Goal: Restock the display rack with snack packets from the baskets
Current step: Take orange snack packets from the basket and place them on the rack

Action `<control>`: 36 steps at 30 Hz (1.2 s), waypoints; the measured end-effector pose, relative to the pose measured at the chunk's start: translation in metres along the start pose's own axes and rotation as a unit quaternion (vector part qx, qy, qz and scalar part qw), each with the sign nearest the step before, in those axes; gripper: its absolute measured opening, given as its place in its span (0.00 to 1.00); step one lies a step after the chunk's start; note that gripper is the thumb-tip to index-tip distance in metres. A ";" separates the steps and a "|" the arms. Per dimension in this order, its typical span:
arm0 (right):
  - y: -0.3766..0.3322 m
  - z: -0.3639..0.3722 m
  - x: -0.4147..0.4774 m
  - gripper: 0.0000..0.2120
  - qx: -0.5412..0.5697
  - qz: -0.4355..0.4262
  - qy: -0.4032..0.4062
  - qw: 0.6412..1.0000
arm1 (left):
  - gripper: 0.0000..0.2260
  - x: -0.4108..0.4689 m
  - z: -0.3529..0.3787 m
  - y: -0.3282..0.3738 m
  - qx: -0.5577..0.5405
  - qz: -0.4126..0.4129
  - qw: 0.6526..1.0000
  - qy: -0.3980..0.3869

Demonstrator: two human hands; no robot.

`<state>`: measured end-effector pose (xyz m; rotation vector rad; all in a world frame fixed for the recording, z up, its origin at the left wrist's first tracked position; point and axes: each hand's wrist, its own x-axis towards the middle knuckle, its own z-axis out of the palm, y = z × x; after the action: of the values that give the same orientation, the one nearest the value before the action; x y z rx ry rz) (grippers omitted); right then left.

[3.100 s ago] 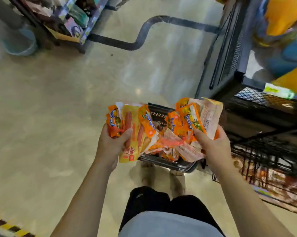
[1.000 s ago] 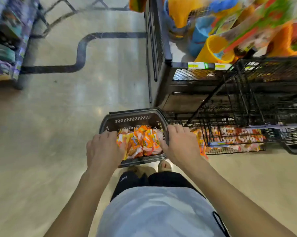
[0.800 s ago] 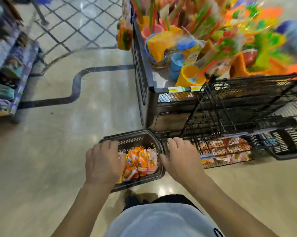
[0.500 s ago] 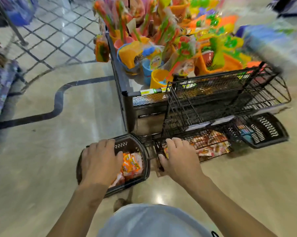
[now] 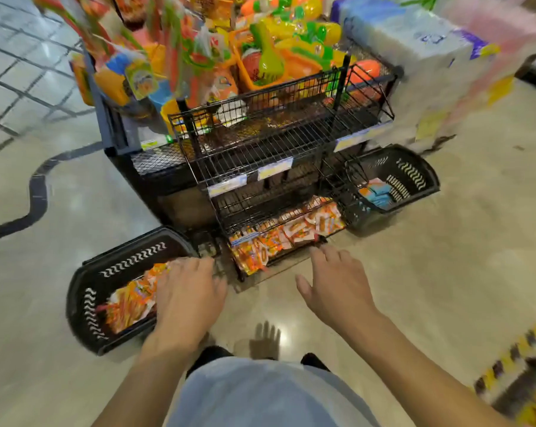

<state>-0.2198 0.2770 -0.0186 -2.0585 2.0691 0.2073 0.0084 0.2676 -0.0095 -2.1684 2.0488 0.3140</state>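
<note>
**Both hands loose and empty before the rack**

On the glossy beige floor (image 5: pixel 445 272) at far left, a black plastic shopping basket (image 5: pixel 84 303) with white zigzag marks, part-filled with orange-and-yellow foil snack packets (image 5: pixel 128 306). Over its right end, the left hand (image 5: pixel 186 300), palm down, fingers stretched and relaxed, gripping nothing; touching the packets or not, cannot tell. Just right of the basket, a black wire display rack (image 5: pixel 260 140) in tiers, price tags along the shelf fronts, lowest shelf lined with orange snack packets (image 5: pixel 291 232). In front of that lowest shelf, the right hand (image 5: pixel 337 288), fingers spread, released, holding nothing, above bare floor. Beside the rack's right end, a second black plastic basket (image 5: pixel 411 174) with a few blue and orange packets (image 5: pixel 376 192). Behind the rack, blurred bright plastic toys (image 5: pixel 270 57).
</note>
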 end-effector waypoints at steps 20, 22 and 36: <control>0.035 0.122 0.122 0.28 0.018 -0.006 -0.138 0.990 | 0.24 0.101 0.156 0.054 -0.011 -0.035 0.984 -0.174; 0.036 0.158 0.150 0.27 0.027 -0.006 -0.131 0.991 | 0.24 0.125 0.194 0.057 -0.008 -0.039 0.983 -0.181; 0.064 0.420 0.306 0.30 0.074 -0.001 -0.099 0.992 | 0.28 0.275 0.458 0.061 -0.064 -0.062 0.992 -0.095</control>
<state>-0.2611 0.0864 -0.5043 -1.8727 1.9045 0.2404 -0.0631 0.1100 -0.5181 -2.2278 1.8310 0.6253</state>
